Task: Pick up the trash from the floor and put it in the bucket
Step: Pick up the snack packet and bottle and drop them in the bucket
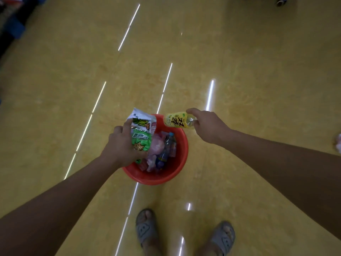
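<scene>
A red bucket (181,156) stands on the yellow floor just ahead of my feet. Inside it lie a blue-capped plastic bottle (167,145), pink bags and other wrappers. My left hand (120,145) grips two green and white snack bags (143,132) above the bucket's left rim. My right hand (208,124) pinches a yellow-labelled plastic bottle (175,120) by its neck end, holding it sideways over the bucket's far right rim.
A pale piece of trash (338,143) lies at the right edge of the floor. Dark and blue objects (13,28) line the far left. A wheeled item (281,0) shows at the top right. My sandalled feet (147,231) stand below the bucket.
</scene>
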Action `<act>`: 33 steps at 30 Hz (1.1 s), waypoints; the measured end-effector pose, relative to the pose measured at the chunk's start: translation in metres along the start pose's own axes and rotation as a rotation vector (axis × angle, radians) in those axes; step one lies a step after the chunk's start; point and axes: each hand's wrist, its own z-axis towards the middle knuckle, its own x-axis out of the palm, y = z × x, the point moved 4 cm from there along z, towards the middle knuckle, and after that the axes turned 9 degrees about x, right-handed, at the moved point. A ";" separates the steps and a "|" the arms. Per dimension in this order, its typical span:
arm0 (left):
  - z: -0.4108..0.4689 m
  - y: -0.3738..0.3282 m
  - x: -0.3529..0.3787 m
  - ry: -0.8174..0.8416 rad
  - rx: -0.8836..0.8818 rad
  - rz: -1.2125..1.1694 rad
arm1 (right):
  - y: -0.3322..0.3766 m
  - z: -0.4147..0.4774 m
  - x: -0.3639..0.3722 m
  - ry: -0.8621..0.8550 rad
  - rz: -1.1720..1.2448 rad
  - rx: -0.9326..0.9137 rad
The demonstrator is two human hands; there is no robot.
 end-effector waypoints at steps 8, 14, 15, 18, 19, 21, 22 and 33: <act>0.005 0.042 0.067 0.290 0.066 0.011 | 0.027 0.039 0.070 0.057 -0.050 0.003; 0.029 0.054 0.135 0.460 0.088 -0.014 | 0.035 0.073 0.120 0.057 -0.070 -0.042; 0.032 0.054 0.145 0.498 0.057 -0.054 | 0.035 0.077 0.128 0.050 -0.072 -0.053; 0.041 0.060 0.181 0.648 -0.101 -0.276 | 0.034 0.088 0.149 0.041 -0.076 -0.086; 0.043 0.062 0.192 0.673 -0.158 -0.363 | 0.034 0.091 0.156 0.035 -0.077 -0.100; 0.048 0.067 0.211 0.671 -0.194 -0.432 | 0.032 0.096 0.166 0.014 -0.076 -0.130; 0.052 0.069 0.219 0.669 -0.166 -0.401 | 0.031 0.099 0.170 -0.001 -0.072 -0.145; 0.064 0.083 0.273 0.696 0.023 -0.161 | -0.009 0.127 0.210 0.024 -0.214 -0.165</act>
